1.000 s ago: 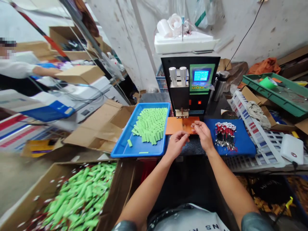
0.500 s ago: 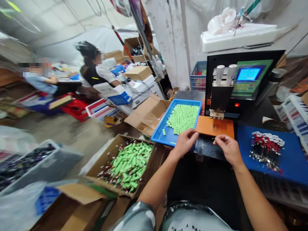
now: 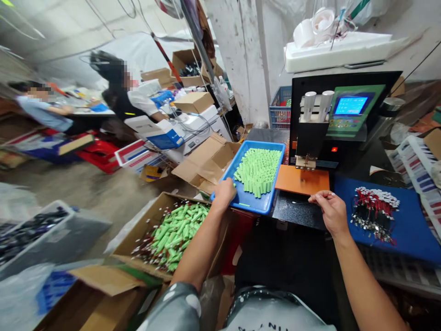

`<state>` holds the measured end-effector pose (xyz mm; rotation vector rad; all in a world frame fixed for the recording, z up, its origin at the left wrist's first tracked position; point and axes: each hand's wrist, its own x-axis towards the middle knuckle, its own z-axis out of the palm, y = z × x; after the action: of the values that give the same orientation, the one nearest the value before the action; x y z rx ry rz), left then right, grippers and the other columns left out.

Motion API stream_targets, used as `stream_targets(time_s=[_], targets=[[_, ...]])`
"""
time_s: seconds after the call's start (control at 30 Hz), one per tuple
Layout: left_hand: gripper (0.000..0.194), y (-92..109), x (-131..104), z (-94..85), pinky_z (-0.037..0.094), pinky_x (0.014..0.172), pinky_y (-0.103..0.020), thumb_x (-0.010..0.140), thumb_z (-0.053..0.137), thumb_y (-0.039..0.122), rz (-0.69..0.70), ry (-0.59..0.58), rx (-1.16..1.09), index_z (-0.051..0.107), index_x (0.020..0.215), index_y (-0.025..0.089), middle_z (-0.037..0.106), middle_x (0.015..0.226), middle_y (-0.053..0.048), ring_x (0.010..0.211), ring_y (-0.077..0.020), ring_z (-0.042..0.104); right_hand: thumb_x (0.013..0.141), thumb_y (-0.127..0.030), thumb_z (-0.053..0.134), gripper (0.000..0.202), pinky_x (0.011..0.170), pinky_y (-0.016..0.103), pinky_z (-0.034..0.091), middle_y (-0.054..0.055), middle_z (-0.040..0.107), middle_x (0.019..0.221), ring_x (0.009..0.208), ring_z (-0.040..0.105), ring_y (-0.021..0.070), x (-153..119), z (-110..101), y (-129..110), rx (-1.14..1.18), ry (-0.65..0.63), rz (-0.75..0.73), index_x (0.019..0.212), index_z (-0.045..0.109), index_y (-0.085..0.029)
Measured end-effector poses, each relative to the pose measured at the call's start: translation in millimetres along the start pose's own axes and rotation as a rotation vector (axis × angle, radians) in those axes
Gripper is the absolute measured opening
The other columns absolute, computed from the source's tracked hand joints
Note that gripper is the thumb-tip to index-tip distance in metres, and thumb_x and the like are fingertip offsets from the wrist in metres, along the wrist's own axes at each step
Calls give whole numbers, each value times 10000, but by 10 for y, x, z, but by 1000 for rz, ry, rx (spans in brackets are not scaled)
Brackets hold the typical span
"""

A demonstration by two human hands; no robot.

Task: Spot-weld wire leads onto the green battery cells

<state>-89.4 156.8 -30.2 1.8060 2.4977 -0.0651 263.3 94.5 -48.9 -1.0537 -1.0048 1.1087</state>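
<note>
While left hand (image 3: 223,193) curls at green cylinder (image 3: 234,185), grip unclear, right hand (image 3: 331,211) pinched narrow, contents indistinct.

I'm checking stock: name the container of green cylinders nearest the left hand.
The blue rectangular plastic tray; the left hand is at its near-left corner, while the brown cardboard box sits lower.

A white foam slab (image 3: 336,56) is carrying white rolls (image 3: 303,34); a blue crate (image 3: 279,110) is standing beside a pillar (image 3: 237,59); a translucent bin (image 3: 57,239) is holding dark pieces (image 3: 32,225).
</note>
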Motion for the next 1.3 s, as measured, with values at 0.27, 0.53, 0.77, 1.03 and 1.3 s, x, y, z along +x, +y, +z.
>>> stream_targets(time_s=[0.27,0.53,0.77,1.03,1.3], targets=[[309,518,-359,-61,506,728,-283,805,630,367,405,150,-1066,702,1018,155,722,878,-62,753,-171,645,698,-380,816,277,800,344,575,22,713,748,739,706,175,92,-15,-117,208,113,13,779,637,-185],[178,1662,-418,-17,473,624,-243,766,662,307,621,-126,-1239,714,835,152,682,705,-11,638,-136,608,651,-437,814,335,683,312,592,11,674,682,675,685,168,331,121,-139,134,137,96,715,601,-186],[240,1874,-427,23,490,676,-244,784,652,313,669,-186,-1299,726,931,139,734,814,-42,726,-154,644,669,-458,763,325,738,334,593,42,684,715,728,697,192,599,213,-59,2,100,96,676,578,-190],[301,1916,-405,151,464,624,-222,818,638,334,632,-98,-1232,742,1043,163,734,798,-35,660,-136,617,712,-394,671,237,672,298,557,41,700,731,670,661,162,727,272,-30,-74,11,61,720,640,-160],[296,1926,-383,195,430,588,-208,826,645,349,621,-58,-1209,750,1040,173,718,745,-21,618,-124,590,736,-394,647,242,619,292,534,49,709,732,654,656,178,763,290,69,-196,63,28,777,677,-157]])
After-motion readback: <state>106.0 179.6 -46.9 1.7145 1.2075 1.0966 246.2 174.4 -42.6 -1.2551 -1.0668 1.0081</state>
